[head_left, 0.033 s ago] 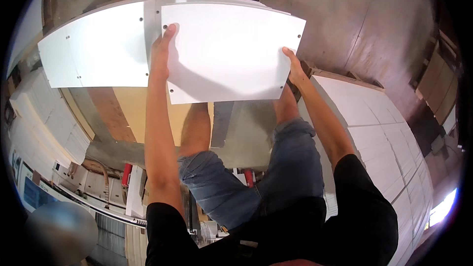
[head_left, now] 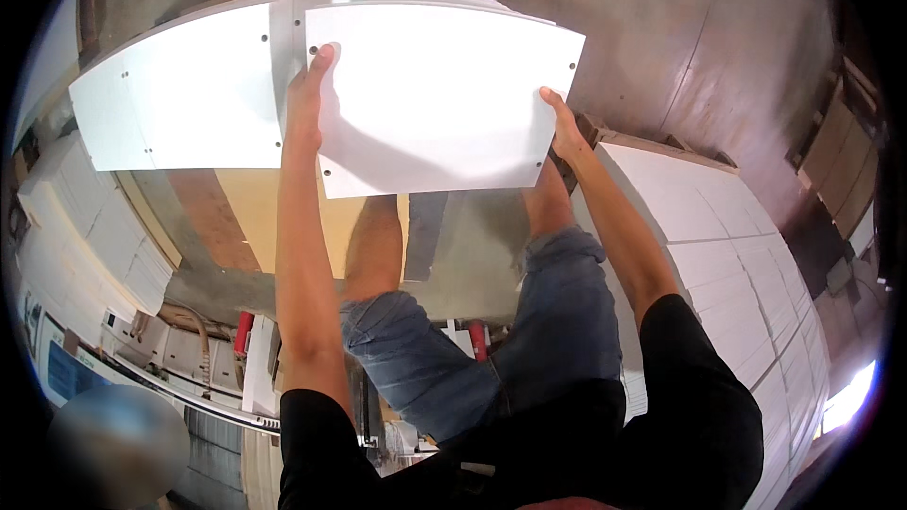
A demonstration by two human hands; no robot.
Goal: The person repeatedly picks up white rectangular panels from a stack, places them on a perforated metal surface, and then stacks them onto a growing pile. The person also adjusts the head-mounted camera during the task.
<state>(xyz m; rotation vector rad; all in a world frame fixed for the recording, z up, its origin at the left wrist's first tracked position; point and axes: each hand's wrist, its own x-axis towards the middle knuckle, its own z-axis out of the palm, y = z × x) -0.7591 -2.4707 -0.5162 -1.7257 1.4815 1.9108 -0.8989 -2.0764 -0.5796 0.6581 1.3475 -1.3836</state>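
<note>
1 white panel (head_left: 439, 99), 4 dark holes (head_left: 573, 66) (one per corner), out past the shorts (head_left: 562, 312). Left hand (head_left: 308, 99) and right hand (head_left: 564, 129) each clamped on a side edge, thumbs (head_left: 326, 52) on top, fingers probably under.

Grey floor (head_left: 652, 0) with a wooden base (head_left: 704, 160) at right, white panel stack (head_left: 723, 260) on top.

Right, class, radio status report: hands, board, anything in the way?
Left hand, right hand gripping opposite edges. White board between them, partly shadowed. Possible obstructions: more white boards, left; white stack, right.
</note>
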